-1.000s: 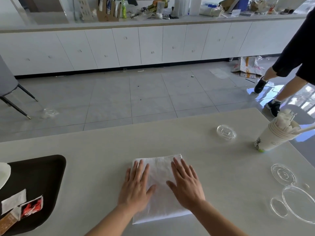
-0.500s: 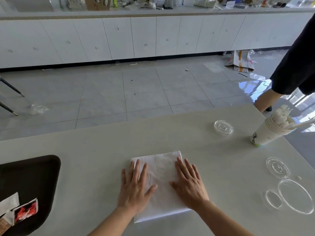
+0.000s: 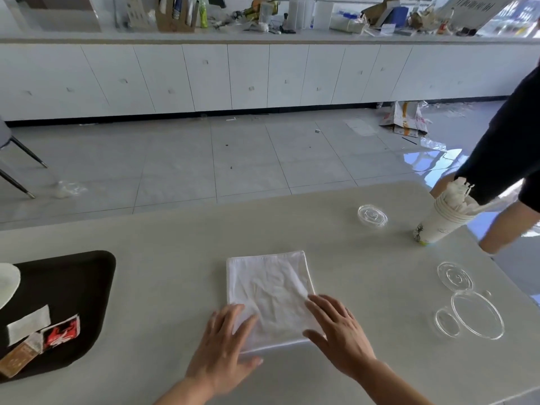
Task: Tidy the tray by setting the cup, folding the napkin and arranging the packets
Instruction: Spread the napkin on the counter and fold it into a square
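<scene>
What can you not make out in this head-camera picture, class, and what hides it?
Head view, left edge: cuts off the tray and most of the white thing on it, perhaps the cup.
Head view: print on the packets is too small to read.
Head view: near corners of the napkin lie under the left hand and right hand.

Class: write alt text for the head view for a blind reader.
A left hand and right hand rest flat on the near edge of a folded white napkin on a pale table. A black tray of packets lies left, clear plastic lids right.
</scene>
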Motion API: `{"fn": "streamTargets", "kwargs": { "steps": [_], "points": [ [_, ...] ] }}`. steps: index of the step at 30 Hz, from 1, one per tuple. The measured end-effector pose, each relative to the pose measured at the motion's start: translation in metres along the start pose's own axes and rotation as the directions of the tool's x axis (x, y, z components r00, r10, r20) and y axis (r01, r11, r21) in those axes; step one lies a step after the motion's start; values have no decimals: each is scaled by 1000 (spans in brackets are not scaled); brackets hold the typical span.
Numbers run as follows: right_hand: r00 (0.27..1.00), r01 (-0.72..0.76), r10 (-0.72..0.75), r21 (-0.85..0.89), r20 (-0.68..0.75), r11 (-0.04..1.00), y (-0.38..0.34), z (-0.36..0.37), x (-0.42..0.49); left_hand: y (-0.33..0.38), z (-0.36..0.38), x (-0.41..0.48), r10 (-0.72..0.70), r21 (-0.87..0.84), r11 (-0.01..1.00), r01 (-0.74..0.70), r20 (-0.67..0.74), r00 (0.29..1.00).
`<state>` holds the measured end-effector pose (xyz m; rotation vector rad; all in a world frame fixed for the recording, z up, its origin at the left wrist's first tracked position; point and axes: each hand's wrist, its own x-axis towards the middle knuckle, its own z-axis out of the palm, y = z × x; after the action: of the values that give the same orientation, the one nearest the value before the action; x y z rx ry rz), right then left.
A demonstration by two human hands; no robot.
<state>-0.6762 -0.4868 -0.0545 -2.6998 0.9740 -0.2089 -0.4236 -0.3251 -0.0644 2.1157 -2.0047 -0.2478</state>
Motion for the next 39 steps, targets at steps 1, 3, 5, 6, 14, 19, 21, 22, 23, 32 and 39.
{"fn": "streamTargets", "kwargs": {
  "steps": [1,3,5,6,14,19,21,22,23,32,39],
  "points": [
    [999,37,-37,1,5,999,1,-3,-7,-2,-4,-6,40,-34,999,-40,-13,999],
    [997,79,-80,3,8,997,2,-7,-16,-6,-15,-9,98,-47,994,-100,-40,994],
    [996,91,-91,-4,-10,996,2,-10,-18,-6,-23,-7,147,-2,989,-147,-72,987],
    [996,88,-88,-6,-14,996,0,-11,-18,-5,-27,-5,164,39,986,-162,-76,983],
    [998,66,-66,10,-6,998,-11,-15,-24,6,-42,-2,87,166,983,-73,-78,993],
    [998,39,-36,64,-51,997,-26,-15,-33,5,-44,-25,-115,-189,978,89,-136,984],
    [998,13,-5,136,-57,991,-33,-17,-34,5,-46,-35,-189,-317,937,145,-112,976],
    [999,-8,17,185,-48,983,-36,-18,-34,4,-48,-39,-218,-372,913,164,-106,970],
    [998,-42,50,234,-28,971,-38,-20,-33,2,-50,-43,-247,-433,883,182,-98,964],
    [950,-311,258,426,178,850,-39,-34,1,-14,-50,-56,-402,-646,637,420,187,896],
    [929,-369,327,370,174,853,-45,-26,47,-9,-51,-35,-666,-642,529,555,91,741]
  ]
}}
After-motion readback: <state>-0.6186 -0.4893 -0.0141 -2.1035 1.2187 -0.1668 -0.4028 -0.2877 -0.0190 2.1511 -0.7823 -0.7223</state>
